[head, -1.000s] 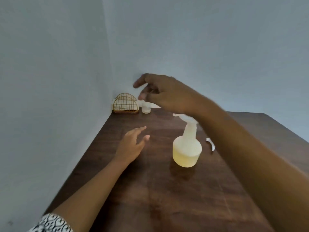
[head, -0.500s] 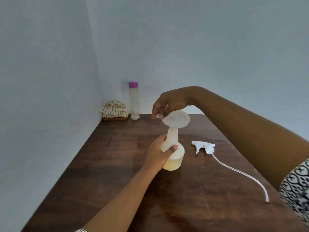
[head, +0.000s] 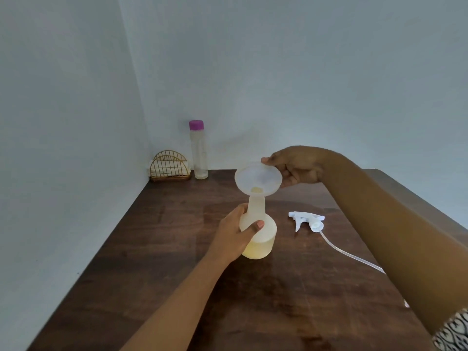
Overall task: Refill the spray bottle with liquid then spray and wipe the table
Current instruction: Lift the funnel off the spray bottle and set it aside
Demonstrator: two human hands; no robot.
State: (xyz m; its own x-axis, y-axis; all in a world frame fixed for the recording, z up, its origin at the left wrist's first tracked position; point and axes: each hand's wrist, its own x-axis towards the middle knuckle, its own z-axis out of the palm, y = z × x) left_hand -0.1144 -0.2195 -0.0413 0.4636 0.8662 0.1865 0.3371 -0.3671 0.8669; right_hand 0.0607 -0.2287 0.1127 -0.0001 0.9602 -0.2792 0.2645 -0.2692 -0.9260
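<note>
A translucent spray bottle (head: 262, 239) with pale yellow liquid in its bottom stands on the dark wooden table (head: 162, 269). My left hand (head: 236, 234) grips its shoulder. A translucent funnel (head: 258, 179) sits in the bottle's neck, tilted toward me. My right hand (head: 295, 167) pinches the funnel's far right rim. The white trigger sprayer head (head: 307, 220) with its long clear tube lies on the table to the right of the bottle. A tall clear bottle with a purple cap (head: 198, 150) stands upright at the back wall.
A gold wire napkin holder (head: 169, 166) with white napkins sits in the back left corner, beside the purple-capped bottle. Walls close off the table on the left and at the back. The table's right edge runs behind my right forearm.
My right hand has shifted from the funnel's left side to its right rim, and the funnel is tilted more toward me. My left hand keeps its hold on the spray bottle.
</note>
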